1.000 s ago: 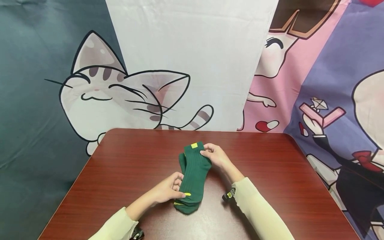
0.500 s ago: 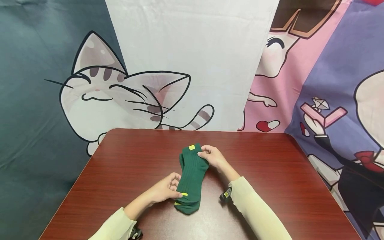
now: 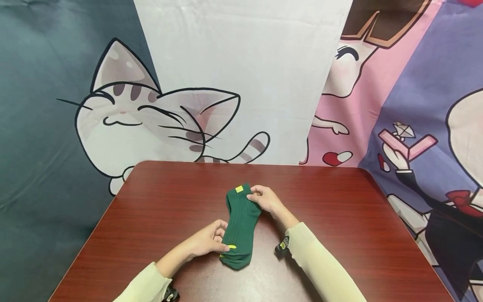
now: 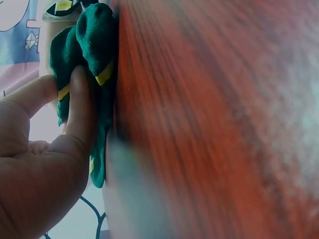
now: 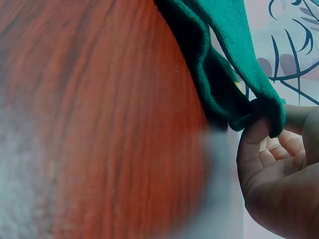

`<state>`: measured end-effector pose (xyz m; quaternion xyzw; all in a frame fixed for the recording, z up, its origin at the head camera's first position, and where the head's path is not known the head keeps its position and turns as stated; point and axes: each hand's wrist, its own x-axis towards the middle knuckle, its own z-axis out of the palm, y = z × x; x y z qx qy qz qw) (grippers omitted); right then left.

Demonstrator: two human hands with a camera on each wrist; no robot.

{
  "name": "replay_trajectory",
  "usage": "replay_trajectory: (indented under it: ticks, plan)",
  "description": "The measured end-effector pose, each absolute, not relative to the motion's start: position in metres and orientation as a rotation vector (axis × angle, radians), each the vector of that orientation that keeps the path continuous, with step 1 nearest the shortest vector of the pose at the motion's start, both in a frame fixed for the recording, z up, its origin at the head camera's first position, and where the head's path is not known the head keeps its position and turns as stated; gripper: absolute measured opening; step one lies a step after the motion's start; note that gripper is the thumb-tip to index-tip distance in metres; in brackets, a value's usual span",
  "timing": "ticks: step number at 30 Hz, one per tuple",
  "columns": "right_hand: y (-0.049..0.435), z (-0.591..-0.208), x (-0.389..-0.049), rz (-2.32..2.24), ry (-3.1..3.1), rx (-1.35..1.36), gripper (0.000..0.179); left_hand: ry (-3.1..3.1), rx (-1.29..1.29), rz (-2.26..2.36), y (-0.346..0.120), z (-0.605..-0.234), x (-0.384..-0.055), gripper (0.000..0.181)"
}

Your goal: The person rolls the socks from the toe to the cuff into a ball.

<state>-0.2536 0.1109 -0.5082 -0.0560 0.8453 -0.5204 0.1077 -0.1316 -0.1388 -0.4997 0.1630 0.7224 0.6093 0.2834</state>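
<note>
Two green ribbed socks lie one over the other at the middle of the table, their yellow-tagged cuff end away from me. My left hand [image 3: 206, 239] pinches the upper sock [image 3: 241, 226] at its near end, beside a yellow stripe. In the left wrist view one finger slips between this sock and the lower sock [image 4: 97, 42], which rests against the tabletop. My right hand [image 3: 267, 199] pinches the right corner of the cuff; the right wrist view shows the fabric [image 5: 271, 107] between thumb and finger, raised off the layer beneath. The upper sock hides most of the lower one.
The reddish-brown wooden table [image 3: 158, 209] has a rounded far edge. Behind it hangs a printed cloth backdrop [image 3: 241, 50] with a cartoon cat. Black wrist devices, one of them the right wrist device [image 3: 281, 247], sit at both sleeves.
The cuff end of the upper sock has come slightly left and toward me with my right hand, now covering more of the lower sock. My left hand has barely shifted.
</note>
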Motion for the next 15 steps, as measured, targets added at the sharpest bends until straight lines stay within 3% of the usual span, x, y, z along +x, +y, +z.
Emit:
replay_trajectory:
  ticks: [15]
  plan:
    - [0.1039, -0.5025, -0.2519, -1.499, 2.584, -0.225, 0.011, 2.142, 0.435, 1.516, -0.1395, -0.4971, -0.1308, 0.054]
